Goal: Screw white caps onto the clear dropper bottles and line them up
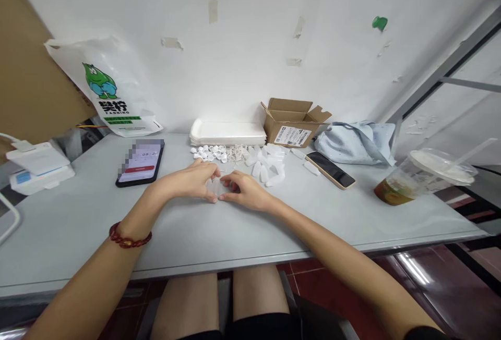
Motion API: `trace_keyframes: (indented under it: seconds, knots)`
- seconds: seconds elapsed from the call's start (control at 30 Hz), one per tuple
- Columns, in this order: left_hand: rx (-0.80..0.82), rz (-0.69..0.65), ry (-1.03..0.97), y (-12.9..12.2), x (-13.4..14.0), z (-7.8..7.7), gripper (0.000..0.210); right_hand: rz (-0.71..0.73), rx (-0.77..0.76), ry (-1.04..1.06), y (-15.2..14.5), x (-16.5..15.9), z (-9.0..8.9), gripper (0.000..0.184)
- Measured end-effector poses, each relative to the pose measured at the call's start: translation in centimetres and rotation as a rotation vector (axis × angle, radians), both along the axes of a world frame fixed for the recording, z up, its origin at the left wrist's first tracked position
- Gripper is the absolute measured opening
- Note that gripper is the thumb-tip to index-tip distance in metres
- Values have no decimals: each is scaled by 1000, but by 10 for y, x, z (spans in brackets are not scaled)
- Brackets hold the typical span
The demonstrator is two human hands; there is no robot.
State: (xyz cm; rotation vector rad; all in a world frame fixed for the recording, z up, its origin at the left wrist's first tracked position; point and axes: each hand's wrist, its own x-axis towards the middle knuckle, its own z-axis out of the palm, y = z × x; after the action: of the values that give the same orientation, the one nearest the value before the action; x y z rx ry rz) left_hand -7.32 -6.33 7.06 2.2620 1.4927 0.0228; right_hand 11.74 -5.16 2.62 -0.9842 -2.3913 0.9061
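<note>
Between my two hands, just above the grey table, is a small translucent plastic piece (213, 185). My left hand (192, 180) is closed on its left side, thumb below and fingers above. From the right, my right hand (246, 190) pinches the same piece with thumb and fingertips. The fingers partly cover it, so its exact shape cannot be made out. Just beyond my hands lie several small white caps (209, 153), a heap of thin white strips (236, 154) and a pile of frosted, translucent plastic pieces (270, 161).
A stack of white trays (229, 134) and an open cardboard box (291, 121) stand against the wall. One phone (143, 162) lies left, another phone (331, 169) right. Further right are a light blue cloth bag (354, 142) and a lidded drink cup (415, 175). A plastic bag (113, 87) stands back left.
</note>
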Motion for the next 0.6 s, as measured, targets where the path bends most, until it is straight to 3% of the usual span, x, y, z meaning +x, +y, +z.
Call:
trace_keyframes:
  seconds: [0.37,0.6]
  knots:
    - [-12,-14,6,2,-2,-4,60,14,14,-15,-1,0,0,38]
    - [52,57,-78,2,0,-1,63,30,-2,17,4,5,4,36]
